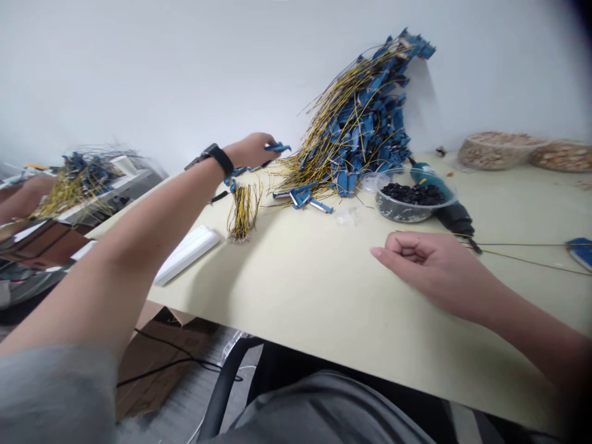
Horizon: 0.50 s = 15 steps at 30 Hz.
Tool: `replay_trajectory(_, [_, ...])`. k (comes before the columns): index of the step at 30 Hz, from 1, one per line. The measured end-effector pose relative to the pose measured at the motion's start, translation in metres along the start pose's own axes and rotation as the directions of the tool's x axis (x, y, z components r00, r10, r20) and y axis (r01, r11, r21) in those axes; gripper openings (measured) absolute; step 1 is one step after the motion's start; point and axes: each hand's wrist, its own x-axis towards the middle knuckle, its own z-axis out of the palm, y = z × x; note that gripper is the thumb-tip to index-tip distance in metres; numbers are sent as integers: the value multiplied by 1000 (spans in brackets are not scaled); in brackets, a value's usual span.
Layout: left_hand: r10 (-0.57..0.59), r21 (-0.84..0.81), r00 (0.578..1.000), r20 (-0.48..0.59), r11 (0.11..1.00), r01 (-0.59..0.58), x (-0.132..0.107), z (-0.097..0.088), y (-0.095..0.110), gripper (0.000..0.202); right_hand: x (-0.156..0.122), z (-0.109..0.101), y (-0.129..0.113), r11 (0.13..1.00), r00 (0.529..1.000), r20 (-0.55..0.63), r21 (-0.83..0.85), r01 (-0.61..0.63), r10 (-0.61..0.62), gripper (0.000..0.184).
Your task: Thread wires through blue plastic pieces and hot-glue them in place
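My left hand (252, 150) is stretched forward at the far side of the table, fingers closed on a small blue plastic part (277, 147). Beside it rises a tall heap of blue plastic parts (370, 129) with yellow and black wires. Just below the hand lies a bundle of yellow and black wires (243, 209). At the right, my right hand (420, 262) rests on or just above the table with its fingers curled in, and nothing shows in them. Thin wires (513, 245) pass close behind it towards another blue part (580, 253).
A clear tub of black pieces (411, 200) stands before a dark teal power tool (456, 219). Two bowls (493, 154) of tan pieces sit at the back right. A white block (187, 253) lies near the left edge. Another person's arm (28, 194) is at far left.
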Motion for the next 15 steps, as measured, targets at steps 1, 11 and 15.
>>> replay_trajectory(1, [26,-24,999,47,999,-25,-3,11,13,47,1,0,1,1000,1000,-3,11,4,-4,78])
replay_trajectory(11, [186,-176,957,224,973,-148,-8,27,20,74,3,2,0,998,998,25,30,50,-51,75])
replay_trajectory(15, [-162,82,986,47,984,158,0,12,-57,71,1,2,-1,998,998,8,19,67,-67,70])
